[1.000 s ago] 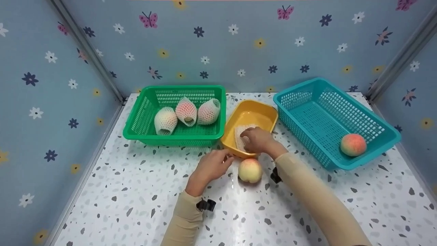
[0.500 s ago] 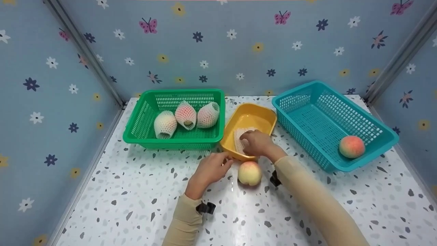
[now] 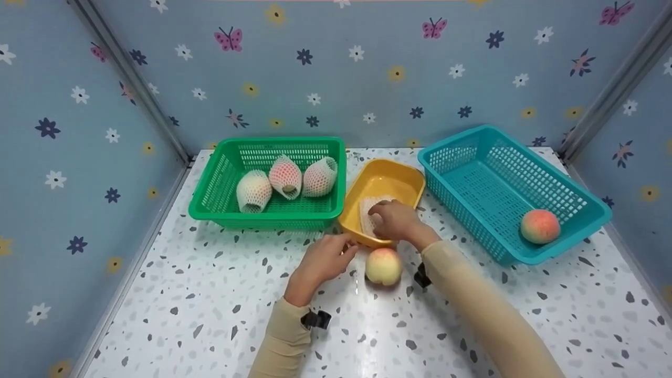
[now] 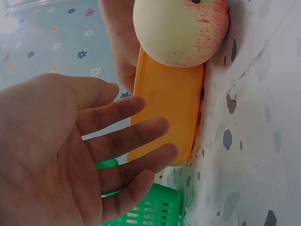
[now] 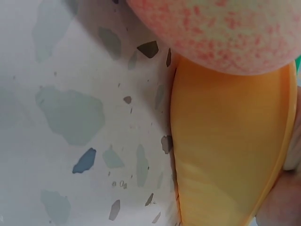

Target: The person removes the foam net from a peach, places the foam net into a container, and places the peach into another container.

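Observation:
In the head view my right hand (image 3: 397, 219) reaches into a small yellow bin (image 3: 382, 170), its bent fingers on white foam fruit nets (image 3: 366, 212). I cannot tell whether it pinches one; the right wrist view shows only part of that hand at the edge. My left hand (image 3: 321, 262) is near the bin's front left corner. Its fingers are spread and loosely bent with nothing between them in the left wrist view, the palm (image 4: 42, 141) showing. A bare peach (image 3: 384, 266) sits on the table just in front of the bin, between both wrists.
Left of the bin stands a green basket (image 3: 268, 216) with three peaches (image 3: 286, 177) in foam nets. On the right, a blue basket (image 3: 462, 210) holds one bare peach (image 3: 541, 227). Flower-patterned walls (image 3: 346, 79) enclose the speckled table (image 3: 210, 294).
The head camera's view has tilted slightly, shifting the scene a little downward. Both hands stay in nearly the same places relative to the bin and the peach.

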`<state>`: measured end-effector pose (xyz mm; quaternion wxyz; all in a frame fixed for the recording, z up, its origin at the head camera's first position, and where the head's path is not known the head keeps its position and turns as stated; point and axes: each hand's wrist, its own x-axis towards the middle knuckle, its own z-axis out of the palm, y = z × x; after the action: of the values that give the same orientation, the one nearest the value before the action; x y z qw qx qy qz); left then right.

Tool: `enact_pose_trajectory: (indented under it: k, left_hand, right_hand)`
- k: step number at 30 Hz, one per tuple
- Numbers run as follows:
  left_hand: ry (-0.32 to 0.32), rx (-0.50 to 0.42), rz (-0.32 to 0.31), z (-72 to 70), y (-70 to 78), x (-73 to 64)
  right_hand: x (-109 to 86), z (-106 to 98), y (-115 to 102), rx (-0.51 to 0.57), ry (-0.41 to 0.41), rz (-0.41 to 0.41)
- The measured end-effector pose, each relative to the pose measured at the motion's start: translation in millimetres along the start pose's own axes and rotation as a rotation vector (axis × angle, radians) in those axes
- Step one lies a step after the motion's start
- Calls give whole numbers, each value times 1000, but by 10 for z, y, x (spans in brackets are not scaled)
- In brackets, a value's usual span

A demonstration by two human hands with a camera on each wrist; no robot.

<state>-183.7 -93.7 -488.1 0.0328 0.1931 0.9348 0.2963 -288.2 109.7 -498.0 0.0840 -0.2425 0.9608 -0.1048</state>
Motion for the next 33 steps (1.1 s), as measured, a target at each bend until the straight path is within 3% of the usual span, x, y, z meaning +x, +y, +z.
enact_pose_trajectory:
  k: [8,16,21,25,30,33]
  left_hand:
    - [-1,11,-22,-22,-37,-17]
    - [-110,14,-58,-25,-24,-36]
    - [-131,46,-50,-11,2,-21]
    - [-118,33,-60,-27,22,-9]
    - [-86,12,-66,-47,20,-12]
    - [-72,18,-59,-47,12,-13]
  right_hand:
    - [-11,3,-29,93,64,-16]
    - [-61,-32,5,149,136,-76]
    - [-121,-82,37,158,210,-126]
    - [-228,-170,18,178,298,-170]
    - [-497,-384,-151,270,472,-274]
    - [-649,-488,-247,305,528,-334]
